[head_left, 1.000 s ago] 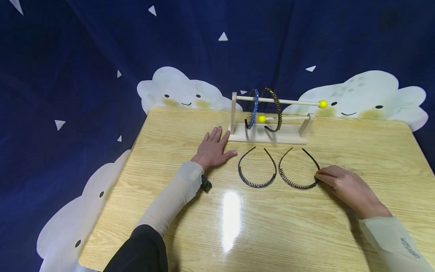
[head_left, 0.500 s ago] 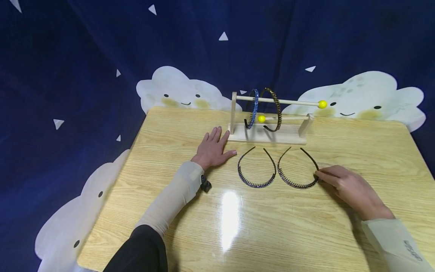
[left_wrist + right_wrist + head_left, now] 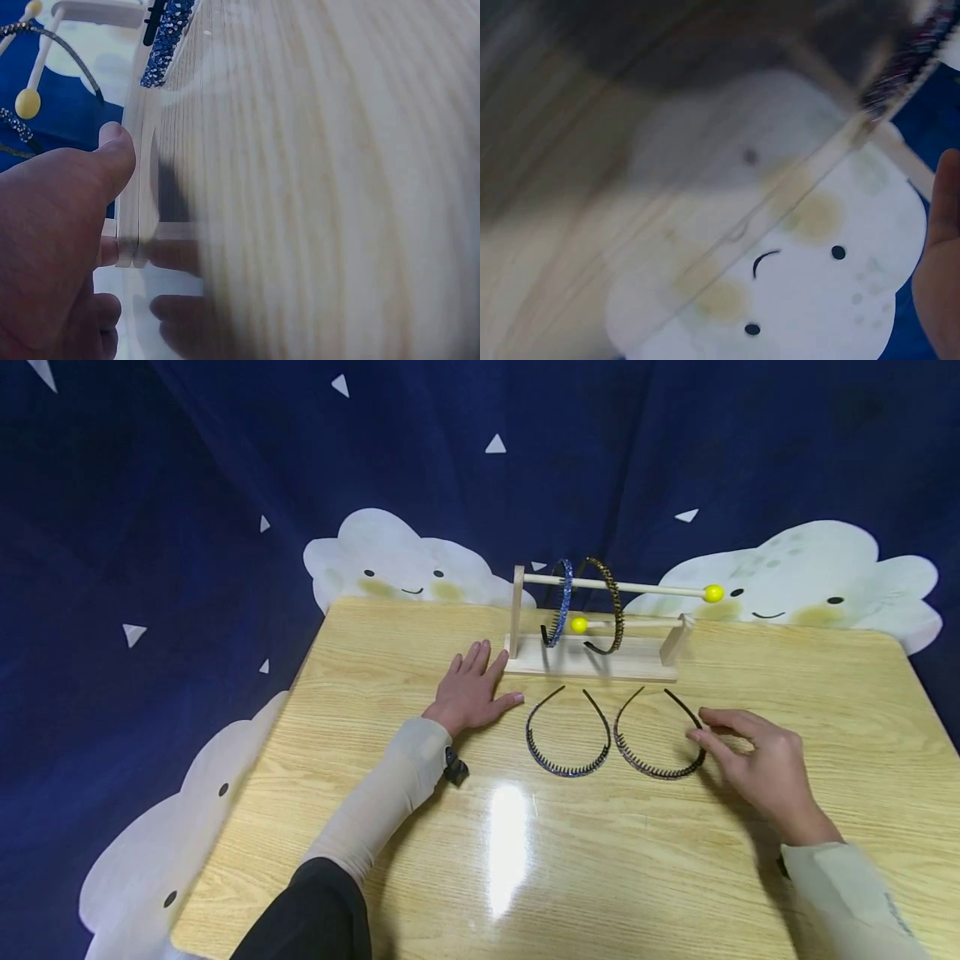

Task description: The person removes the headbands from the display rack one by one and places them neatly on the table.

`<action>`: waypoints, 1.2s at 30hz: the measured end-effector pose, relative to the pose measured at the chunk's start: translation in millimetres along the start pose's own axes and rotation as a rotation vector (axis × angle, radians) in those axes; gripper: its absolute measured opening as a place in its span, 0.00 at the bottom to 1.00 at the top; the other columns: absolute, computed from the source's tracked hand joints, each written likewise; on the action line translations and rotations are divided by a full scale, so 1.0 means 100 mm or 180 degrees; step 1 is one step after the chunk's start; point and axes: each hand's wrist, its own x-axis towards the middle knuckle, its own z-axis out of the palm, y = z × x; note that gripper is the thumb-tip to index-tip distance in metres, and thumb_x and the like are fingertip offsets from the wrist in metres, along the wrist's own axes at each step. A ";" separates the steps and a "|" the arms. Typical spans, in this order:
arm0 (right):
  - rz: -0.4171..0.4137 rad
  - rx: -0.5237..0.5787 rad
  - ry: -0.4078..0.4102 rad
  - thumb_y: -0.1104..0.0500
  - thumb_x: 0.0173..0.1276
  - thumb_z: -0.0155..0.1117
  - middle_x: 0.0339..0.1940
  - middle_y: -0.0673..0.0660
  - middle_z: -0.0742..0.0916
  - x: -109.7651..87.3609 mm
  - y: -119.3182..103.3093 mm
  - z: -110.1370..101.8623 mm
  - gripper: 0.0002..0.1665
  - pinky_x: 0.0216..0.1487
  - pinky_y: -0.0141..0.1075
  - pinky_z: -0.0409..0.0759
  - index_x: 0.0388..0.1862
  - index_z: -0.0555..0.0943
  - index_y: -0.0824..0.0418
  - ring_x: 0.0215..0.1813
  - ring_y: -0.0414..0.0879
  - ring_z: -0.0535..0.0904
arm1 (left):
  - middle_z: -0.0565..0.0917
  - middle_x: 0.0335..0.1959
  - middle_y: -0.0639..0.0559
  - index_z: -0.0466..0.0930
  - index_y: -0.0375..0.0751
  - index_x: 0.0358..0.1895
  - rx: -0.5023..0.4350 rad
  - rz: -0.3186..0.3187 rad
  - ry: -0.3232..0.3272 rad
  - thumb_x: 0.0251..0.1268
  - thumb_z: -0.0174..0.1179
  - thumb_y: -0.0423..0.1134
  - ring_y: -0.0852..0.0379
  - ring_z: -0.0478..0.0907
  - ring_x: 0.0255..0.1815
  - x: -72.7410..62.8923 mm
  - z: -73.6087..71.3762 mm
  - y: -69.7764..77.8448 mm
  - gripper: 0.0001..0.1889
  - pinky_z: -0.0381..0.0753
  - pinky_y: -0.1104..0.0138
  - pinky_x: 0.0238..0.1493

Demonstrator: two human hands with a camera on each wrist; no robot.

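Note:
My left hand (image 3: 467, 689) lies flat on the table with fingers spread, its index fingertip at the left corner of a wooden headband stand (image 3: 592, 658). In the left wrist view, the thumb side of that hand (image 3: 52, 240) shows near a blue glittery headband (image 3: 169, 45). My right hand (image 3: 761, 764) is at the right arm of a purplish toothed headband (image 3: 660, 772), thumb and index parted on either side of it. That headband lies on the table, its ends toward the stand. Left of it lies a blue-purple toothed headband (image 3: 567, 770), turned the same way.
On the stand's upper rod (image 3: 660, 589) hang a blue glittery headband (image 3: 562, 602) and a brown-gold one (image 3: 617, 610). Yellow balls (image 3: 713, 593) cap the rods. Behind the wooden table (image 3: 637, 877) hangs a dark blue curtain (image 3: 450, 435) with cloud faces.
My right hand has turned and moved slightly up and left, its pinched thumb and index parting. The right headband shifted slightly left earlier. My left hand stays in place.

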 end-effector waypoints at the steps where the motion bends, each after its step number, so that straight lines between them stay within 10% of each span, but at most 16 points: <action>1: 0.0146 0.0098 0.0035 0.69 0.49 0.83 0.39 0.58 0.91 0.02 -0.04 0.01 0.21 0.48 0.16 0.73 0.44 0.90 0.63 0.43 0.29 0.83 | 0.40 0.82 0.40 0.41 0.53 0.83 -0.0010 -0.0002 0.0005 0.70 0.32 0.76 0.46 0.33 0.82 0.00 0.00 0.00 0.46 0.39 0.52 0.78; 10: 0.0958 0.0737 0.0181 0.73 0.58 0.75 0.43 0.67 0.89 0.28 -0.38 0.09 0.16 0.46 0.21 0.79 0.47 0.88 0.69 0.42 0.31 0.84 | 0.40 0.82 0.41 0.42 0.54 0.83 -0.0007 -0.0045 0.0023 0.71 0.33 0.76 0.46 0.32 0.82 0.00 -0.01 0.01 0.46 0.38 0.51 0.78; 16: 0.0932 0.0858 0.0193 0.76 0.59 0.73 0.41 0.73 0.87 0.50 -0.70 0.09 0.14 0.48 0.22 0.79 0.45 0.85 0.76 0.41 0.30 0.84 | 0.40 0.83 0.42 0.44 0.55 0.83 0.0030 -0.0035 0.0049 0.71 0.32 0.75 0.44 0.33 0.82 -0.02 -0.03 0.01 0.44 0.39 0.49 0.78; 36: 0.0916 0.0621 0.0193 0.63 0.62 0.77 0.41 0.61 0.90 0.77 -0.44 0.47 0.18 0.46 0.24 0.80 0.48 0.87 0.70 0.39 0.27 0.82 | 0.39 0.83 0.43 0.43 0.58 0.83 -0.0009 -0.0053 0.0034 0.71 0.31 0.75 0.42 0.31 0.81 -0.03 -0.05 0.00 0.43 0.38 0.48 0.78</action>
